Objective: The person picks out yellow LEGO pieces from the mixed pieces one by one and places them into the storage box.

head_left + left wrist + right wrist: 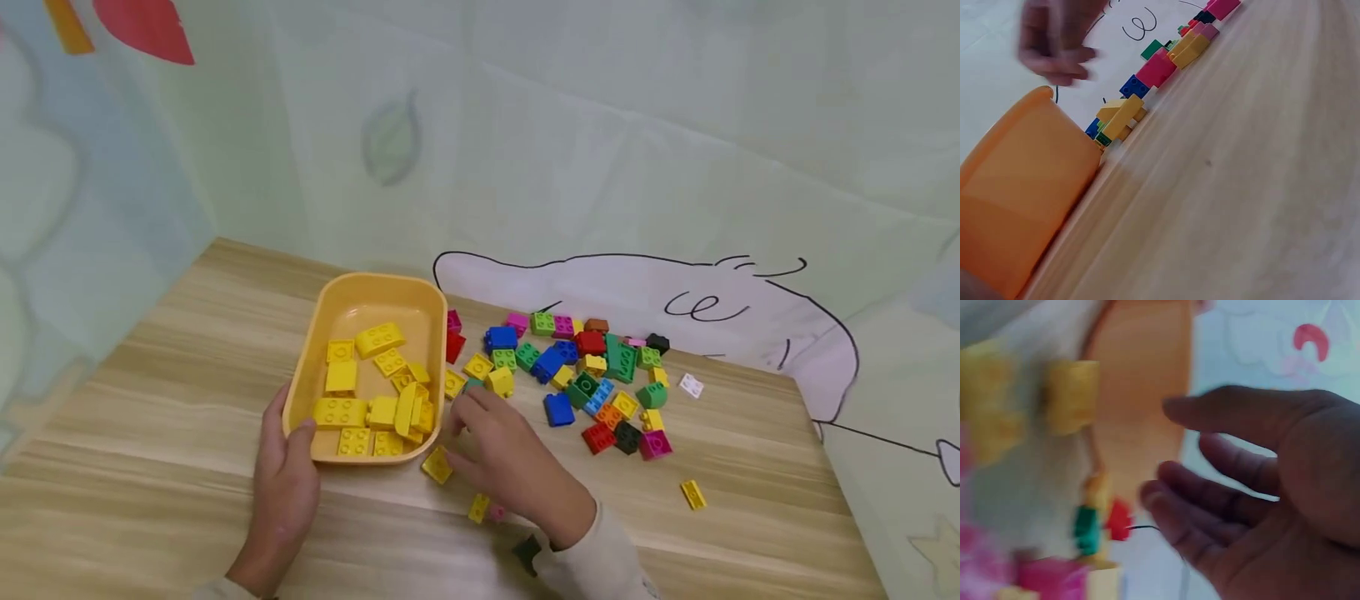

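Observation:
A yellow-orange plastic tub [382, 290] stands on the table with several yellow toy building bricks [341, 377] inside. My left hand [287, 483] grips its near left side, thumb over the rim. In the head view my right hand [502, 454] hovers just right of the tub's near right corner. The right wrist view shows that hand [1235, 494] with loosely bent fingers, thumb apart, and nothing between them. Below its fingertips, beside the tub, lies a yellow brick [437, 465]. A small yellow brick [478, 507] and a pink brick [497, 512] lie nearer the wrist.
Mixed-colour bricks spread right of the tub, among them a blue brick [558, 410], a green brick [621, 358] and a magenta brick [656, 444]. A white brick [692, 386] and a yellow brick [693, 495] lie farther right. A printed curtain [600, 167] hangs behind the wooden table [150, 433].

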Demonstrator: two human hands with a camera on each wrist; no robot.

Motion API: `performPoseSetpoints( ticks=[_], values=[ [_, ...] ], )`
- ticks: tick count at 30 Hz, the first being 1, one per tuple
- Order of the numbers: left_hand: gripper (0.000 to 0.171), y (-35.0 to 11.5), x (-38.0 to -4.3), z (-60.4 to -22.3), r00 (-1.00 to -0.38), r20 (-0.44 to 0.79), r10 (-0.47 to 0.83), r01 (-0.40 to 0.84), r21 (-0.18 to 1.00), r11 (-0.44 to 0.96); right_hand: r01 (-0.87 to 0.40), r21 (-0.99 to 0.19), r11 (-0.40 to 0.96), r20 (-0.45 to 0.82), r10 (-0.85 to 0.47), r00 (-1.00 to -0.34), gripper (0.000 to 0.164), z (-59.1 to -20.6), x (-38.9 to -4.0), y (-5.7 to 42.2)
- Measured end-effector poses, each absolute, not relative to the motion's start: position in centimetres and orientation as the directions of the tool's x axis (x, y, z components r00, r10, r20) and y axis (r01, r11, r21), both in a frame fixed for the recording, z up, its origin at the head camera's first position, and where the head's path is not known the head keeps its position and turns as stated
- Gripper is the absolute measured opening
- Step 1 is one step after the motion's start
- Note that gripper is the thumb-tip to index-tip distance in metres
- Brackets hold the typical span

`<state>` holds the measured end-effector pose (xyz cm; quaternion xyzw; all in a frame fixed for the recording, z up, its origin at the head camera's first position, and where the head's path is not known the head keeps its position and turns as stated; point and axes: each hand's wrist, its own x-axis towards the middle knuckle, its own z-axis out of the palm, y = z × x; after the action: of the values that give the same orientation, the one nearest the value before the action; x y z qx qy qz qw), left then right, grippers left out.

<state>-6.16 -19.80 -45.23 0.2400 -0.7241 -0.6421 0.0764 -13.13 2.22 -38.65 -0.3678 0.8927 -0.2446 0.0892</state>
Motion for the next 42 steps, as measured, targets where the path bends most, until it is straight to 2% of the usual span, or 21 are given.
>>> performPoseSetpoints(
  ticks=[4, 8, 13, 16, 22, 28, 32, 36, 38, 42],
  values=[
    [0.052, -20.2, -6.0, -45.4, -0.874, -0.179, -0.452, -0.230, 0.971, 0.060, -0.477, -0.535, 0.697, -0.208, -0.656, -0.725, 0.032, -40.3, -13.3, 2.0],
    [0.052, -20.2, -6.0, -45.4, -0.876, -0.167, -0.453, -0.214, 0.975, 0.054, -0.450, -0.528, 0.720, -0.265, -0.643, -0.718, 0.034, -41.3, -13.2, 1.2],
    [0.052, -19.9, -6.0, -45.2, -0.879, -0.163, -0.448, -0.217, 0.974, 0.072, -0.462, -0.501, 0.732, -0.262, -0.637, -0.725, 0.028, -40.4, -13.1, 1.8],
    [0.052, -19.9, -6.1, -45.1, -0.881, -0.159, -0.445, -0.217, 0.973, 0.082, -0.517, -0.471, 0.715, -0.210, -0.660, -0.721, 0.028, -39.0, -12.9, 2.5],
    [0.052, -20.0, -6.2, -45.1, -0.884, -0.173, -0.435, -0.224, 0.972, 0.068, -0.638, -0.463, 0.615, -0.065, -0.742, -0.668, 0.031, -36.2, -12.0, 2.0],
    [0.052, -20.1, -6.2, -45.3, -0.878, -0.182, -0.442, -0.227, 0.972, 0.052, -0.702, -0.436, 0.563, 0.000, -0.780, -0.626, 0.028, -36.4, -12.0, -0.6],
    [0.053, -20.0, -6.3, -45.4, -0.880, -0.187, -0.436, -0.233, 0.971, 0.053, -0.683, -0.443, 0.581, -0.004, -0.763, -0.646, 0.028, -36.9, -12.2, -0.2],
    [0.053, -19.7, -6.5, -45.4, -0.880, -0.182, -0.438, -0.232, 0.970, 0.065, -0.638, -0.450, 0.625, -0.053, -0.731, -0.680, 0.027, -37.3, -12.3, 2.5],
    [0.053, -19.7, -6.5, -45.5, -0.880, -0.182, -0.439, -0.236, 0.969, 0.072, -0.629, -0.430, 0.647, -0.114, -0.730, -0.673, 0.028, -37.8, -12.2, 3.8],
    [0.053, -19.6, -6.3, -45.5, -0.879, -0.190, -0.438, -0.245, 0.967, 0.073, -0.676, -0.337, 0.655, -0.228, -0.754, -0.616, 0.031, -39.6, -11.5, 5.1]
  ],
)
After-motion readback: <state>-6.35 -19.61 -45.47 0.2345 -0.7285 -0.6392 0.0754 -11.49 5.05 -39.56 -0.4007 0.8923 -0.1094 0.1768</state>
